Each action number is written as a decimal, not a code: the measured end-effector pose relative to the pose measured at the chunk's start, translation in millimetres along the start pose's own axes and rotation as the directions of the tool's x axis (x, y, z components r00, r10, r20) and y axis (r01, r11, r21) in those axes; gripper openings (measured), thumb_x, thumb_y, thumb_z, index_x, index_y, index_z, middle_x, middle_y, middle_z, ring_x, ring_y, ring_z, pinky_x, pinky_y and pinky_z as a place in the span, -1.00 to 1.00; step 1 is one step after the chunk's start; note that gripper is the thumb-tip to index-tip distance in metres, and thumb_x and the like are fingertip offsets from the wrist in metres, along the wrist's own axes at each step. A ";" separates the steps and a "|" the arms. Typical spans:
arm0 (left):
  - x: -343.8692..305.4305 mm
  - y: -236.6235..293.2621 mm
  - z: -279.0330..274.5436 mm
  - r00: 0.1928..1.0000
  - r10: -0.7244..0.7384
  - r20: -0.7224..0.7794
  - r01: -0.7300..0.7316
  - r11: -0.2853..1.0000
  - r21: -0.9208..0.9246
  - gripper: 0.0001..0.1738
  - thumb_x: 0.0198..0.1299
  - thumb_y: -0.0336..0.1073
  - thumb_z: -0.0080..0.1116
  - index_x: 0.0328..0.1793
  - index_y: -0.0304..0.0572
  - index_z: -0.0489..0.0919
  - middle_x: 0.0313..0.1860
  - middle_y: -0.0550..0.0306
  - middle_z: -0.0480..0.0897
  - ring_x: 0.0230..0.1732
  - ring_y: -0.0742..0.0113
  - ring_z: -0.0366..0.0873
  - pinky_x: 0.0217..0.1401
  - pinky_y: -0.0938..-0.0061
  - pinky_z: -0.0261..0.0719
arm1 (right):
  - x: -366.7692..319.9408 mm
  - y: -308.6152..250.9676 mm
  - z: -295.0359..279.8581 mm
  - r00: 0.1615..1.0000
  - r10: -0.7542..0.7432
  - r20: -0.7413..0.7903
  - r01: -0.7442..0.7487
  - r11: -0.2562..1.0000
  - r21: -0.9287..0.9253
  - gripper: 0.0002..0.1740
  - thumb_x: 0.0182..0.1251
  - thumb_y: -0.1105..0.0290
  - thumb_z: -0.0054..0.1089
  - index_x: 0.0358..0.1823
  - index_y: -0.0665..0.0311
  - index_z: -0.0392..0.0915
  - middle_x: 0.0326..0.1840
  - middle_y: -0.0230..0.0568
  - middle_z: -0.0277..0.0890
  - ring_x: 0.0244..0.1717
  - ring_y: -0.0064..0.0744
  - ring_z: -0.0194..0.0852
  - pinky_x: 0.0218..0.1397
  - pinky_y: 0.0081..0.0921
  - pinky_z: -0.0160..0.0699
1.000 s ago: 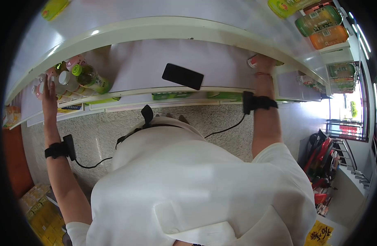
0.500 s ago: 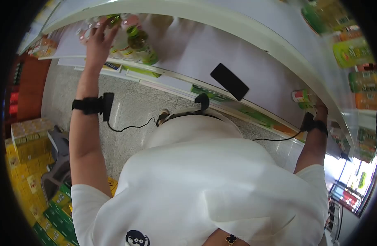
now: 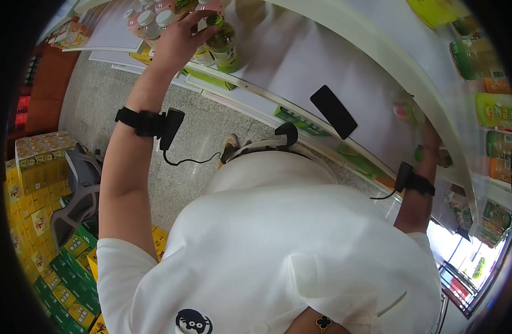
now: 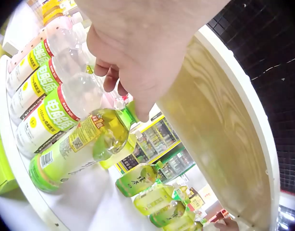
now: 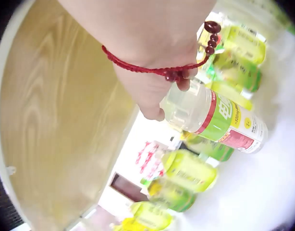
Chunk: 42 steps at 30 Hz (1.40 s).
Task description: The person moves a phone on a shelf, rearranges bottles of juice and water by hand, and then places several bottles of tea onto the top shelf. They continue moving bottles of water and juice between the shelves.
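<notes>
In the head view my left hand (image 3: 181, 42) reaches over a row of bottles at the shelf's left end. Its thumb and a finger pinch the green cap of a green tea bottle (image 4: 85, 144), which stands upright beside several white-labelled electrolyte drink bottles (image 4: 49, 115). Far to the right, my right hand (image 3: 430, 133) is blurred and partly behind the upper shelf's edge. Its thumb and fingers hold the clear upper end of another electrolyte drink bottle (image 5: 227, 122), seen closely in the right wrist view. Green tea bottles (image 5: 236, 72) stand around that one.
A black phone (image 3: 334, 111) lies on the shelf between my hands. The upper shelf's white edge (image 3: 378, 50) curves above, carrying more drinks (image 3: 498, 108). Yellow and green cartons (image 3: 36, 195) and a grey chair (image 3: 80, 183) stand behind at left.
My left hand has moved right, from the pink and clear bottles to the green tea bottle's cap. The head view has swung round; my right hand remains by the bottle at the right end.
</notes>
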State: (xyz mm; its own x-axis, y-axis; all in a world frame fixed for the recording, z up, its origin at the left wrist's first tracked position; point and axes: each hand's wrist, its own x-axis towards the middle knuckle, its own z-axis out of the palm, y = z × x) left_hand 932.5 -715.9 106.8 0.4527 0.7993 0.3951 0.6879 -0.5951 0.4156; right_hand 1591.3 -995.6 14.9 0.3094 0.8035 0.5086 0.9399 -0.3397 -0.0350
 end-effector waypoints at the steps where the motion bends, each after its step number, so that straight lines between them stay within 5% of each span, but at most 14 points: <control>1: 0.5 -0.3 0.5 1.000 0.002 0.004 -0.002 1.000 -0.002 -0.60 0.14 -0.04 0.26 0.10 0.10 0.59 -0.29 0.15 0.56 -0.38 0.29 0.51 -0.28 0.37 0.50 | 11.5 -49.6 -12.2 0.957 -0.284 0.065 0.273 0.797 -0.539 -0.55 0.41 0.12 -0.03 0.16 0.26 0.46 0.17 -0.03 0.47 0.18 -0.11 0.42 0.17 -0.18 0.40; 2: 0.8 -0.8 1.1 0.999 -0.028 0.017 0.029 0.999 -0.031 -0.61 0.14 -0.08 0.27 0.09 0.07 0.60 -0.35 0.14 0.55 -0.40 0.28 0.51 -0.29 0.37 0.49 | 23.1 -85.1 -20.0 0.844 -0.463 0.270 0.425 0.271 -0.864 -0.58 0.39 0.16 0.00 0.14 0.26 0.47 0.12 -0.02 0.50 0.13 -0.11 0.46 0.15 -0.19 0.42; 3: 1.0 -1.1 1.5 0.998 -0.056 0.031 0.058 0.997 -0.060 -0.62 0.13 -0.12 0.28 0.08 0.05 0.60 -0.40 0.13 0.54 -0.43 0.27 0.50 -0.31 0.37 0.48 | 43.2 -87.2 2.2 0.917 -0.376 0.136 0.388 0.754 -0.530 -0.60 0.37 0.18 0.04 0.12 0.26 0.50 0.07 -0.03 0.53 0.08 -0.09 0.49 0.12 -0.22 0.45; 4: 1.0 -1.2 1.5 0.998 -0.052 0.033 0.054 0.997 -0.062 -0.62 0.13 -0.12 0.28 0.08 0.05 0.60 -0.40 0.13 0.54 -0.43 0.27 0.50 -0.31 0.37 0.48 | 64.1 -89.8 23.8 0.973 -0.220 0.073 0.221 0.975 -0.011 -0.61 0.34 0.20 0.08 0.09 0.26 0.52 0.01 -0.04 0.56 0.03 -0.08 0.51 0.09 -0.25 0.47; 6: 0.0 -0.3 0.7 0.999 -0.052 0.017 0.053 0.996 -0.073 -0.62 0.10 -0.18 0.30 0.07 0.01 0.60 -0.44 0.11 0.54 -0.44 0.26 0.51 -0.31 0.37 0.48 | 91.0 -213.8 0.3 0.901 -0.428 -0.072 0.434 0.887 0.159 -0.62 0.31 0.19 0.13 0.05 0.26 0.55 -0.04 -0.07 0.59 -0.05 -0.06 0.55 0.06 -0.27 0.49; 9: 0.7 2.9 -2.4 0.999 -0.032 0.015 0.033 0.997 -0.074 -0.62 0.08 -0.21 0.32 0.06 0.00 0.60 -0.43 0.10 0.54 -0.43 0.26 0.50 -0.31 0.37 0.48 | 99.2 -296.1 31.7 0.881 -0.442 -0.171 0.470 0.862 0.191 -0.54 0.22 0.11 0.23 0.05 0.25 0.56 -0.04 -0.07 0.60 -0.06 -0.08 0.57 0.04 -0.30 0.51; 15: 0.4 2.5 -3.0 0.998 -0.055 0.039 0.058 0.995 -0.080 -0.62 0.09 -0.23 0.29 0.08 0.04 0.59 -0.41 0.09 0.52 -0.42 0.23 0.48 -0.29 0.34 0.48 | 135.3 -502.2 15.3 0.867 -0.459 0.195 0.164 0.632 0.758 -0.45 0.13 0.02 0.28 0.05 0.26 0.55 -0.06 -0.06 0.61 -0.07 -0.11 0.59 0.02 -0.32 0.54; 19: 0.8 0.3 -1.6 0.998 -0.044 0.037 0.047 0.995 -0.084 -0.62 0.09 -0.24 0.29 0.09 0.06 0.59 -0.39 0.09 0.52 -0.41 0.22 0.49 -0.29 0.34 0.48 | 136.0 -534.9 1.6 0.862 -0.421 0.284 0.002 0.561 0.828 -0.33 0.01 -0.08 0.34 0.04 0.29 0.55 -0.10 -0.03 0.61 -0.10 -0.17 0.61 -0.03 -0.36 0.57; 26: -1.0 -6.1 1.4 1.000 0.016 -0.014 -0.018 0.989 -0.149 -0.63 0.08 -0.24 0.30 0.05 0.01 0.59 -0.36 0.09 0.53 -0.39 0.19 0.49 -0.28 0.32 0.49 | 145.8 -552.2 7.5 0.835 -0.451 0.314 -0.043 0.517 0.855 -0.25 -0.06 -0.13 0.36 0.02 0.34 0.55 -0.17 0.03 0.61 -0.19 -0.19 0.64 -0.11 -0.37 0.61; 31: 0.1 -6.1 1.5 0.999 0.049 -0.007 -0.049 0.989 -0.143 -0.63 0.08 -0.24 0.29 0.05 0.00 0.59 -0.37 0.08 0.53 -0.39 0.18 0.48 -0.28 0.32 0.48 | 147.9 -559.7 -5.0 0.771 -0.362 0.523 -0.160 0.685 0.711 -0.34 0.02 -0.10 0.31 0.01 0.28 0.57 -0.24 -0.06 0.63 -0.22 -0.28 0.65 -0.17 -0.40 0.61; 35: 0.9 -6.1 2.6 1.000 0.021 0.013 -0.019 0.993 -0.114 -0.63 0.07 -0.24 0.30 0.05 0.00 0.59 -0.39 0.08 0.51 -0.39 0.19 0.47 -0.27 0.32 0.47 | 147.5 -557.8 -8.4 0.780 -0.483 0.398 -0.049 0.587 0.808 -0.42 0.10 -0.07 0.26 0.01 0.23 0.58 -0.24 -0.14 0.64 -0.23 -0.32 0.64 -0.16 -0.41 0.61; 37: 0.2 -4.8 2.4 1.000 0.012 0.025 -0.009 0.995 -0.103 -0.62 0.07 -0.24 0.31 0.06 -0.01 0.59 -0.40 0.08 0.51 -0.39 0.19 0.47 -0.27 0.33 0.47 | 141.6 -555.8 -24.5 0.791 -0.509 0.340 -0.156 0.369 0.916 -0.47 0.12 -0.05 0.26 -0.02 0.20 0.60 -0.22 -0.19 0.63 -0.22 -0.33 0.62 -0.14 -0.41 0.60; 41: 1.2 -0.8 0.5 1.000 -0.016 0.024 0.018 0.993 -0.115 -0.61 0.06 -0.25 0.32 0.07 0.01 0.60 -0.42 0.09 0.50 -0.40 0.20 0.47 -0.27 0.34 0.47 | 141.1 -553.6 -17.9 0.804 -0.460 0.378 -0.150 0.458 0.876 -0.45 0.11 -0.06 0.29 -0.02 0.20 0.60 -0.16 -0.17 0.63 -0.17 -0.33 0.61 -0.10 -0.39 0.59; 42: 1.5 -0.4 0.6 0.999 -0.036 0.034 0.039 0.994 -0.103 -0.60 0.05 -0.26 0.32 0.08 0.01 0.61 -0.42 0.09 0.49 -0.40 0.21 0.47 -0.27 0.35 0.47 | 138.0 -551.7 -20.0 0.840 -0.462 0.284 -0.105 0.374 0.921 -0.56 0.17 0.01 0.26 -0.15 0.24 0.61 -0.29 -0.19 0.61 -0.28 -0.36 0.57 -0.19 -0.39 0.55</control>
State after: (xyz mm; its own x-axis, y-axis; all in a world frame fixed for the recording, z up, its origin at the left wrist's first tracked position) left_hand 933.3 -714.4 106.8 0.4467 0.8226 0.3518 0.6431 -0.5686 0.5130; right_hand 1112.6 -707.0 121.5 -0.1333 0.9708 0.1993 0.4526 0.2386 -0.8592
